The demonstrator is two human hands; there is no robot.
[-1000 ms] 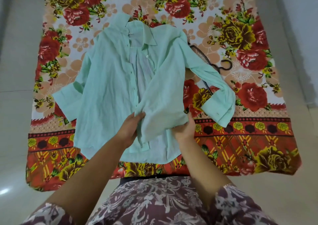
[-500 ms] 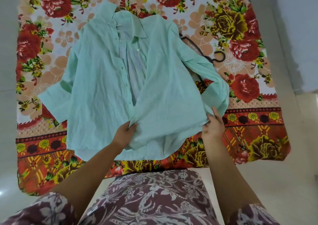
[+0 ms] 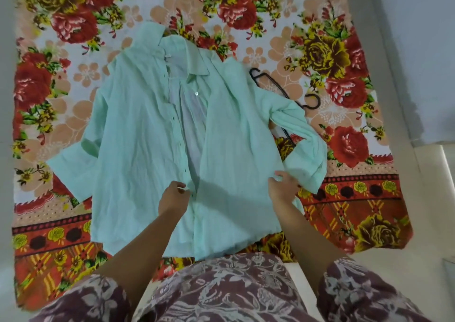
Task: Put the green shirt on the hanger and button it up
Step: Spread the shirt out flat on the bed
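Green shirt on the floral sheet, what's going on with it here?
A person has the green shirt spread front-up and unbuttoned on a floral sheet. The left hand pinches the front edge low down. The right hand is at the shirt's side by the sleeve cuff, grip unclear. The black hanger lies on the sheet, partly under that sleeve, not yet inside the shirt.

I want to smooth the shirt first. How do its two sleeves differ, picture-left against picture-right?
The picture-left sleeve lies flat and spread on the blanket; the picture-right sleeve is bent and creased. The picture-right sleeve covers part of the black hanger; the picture-left sleeve lies away from it. Both are pale green, with wide cuffs.
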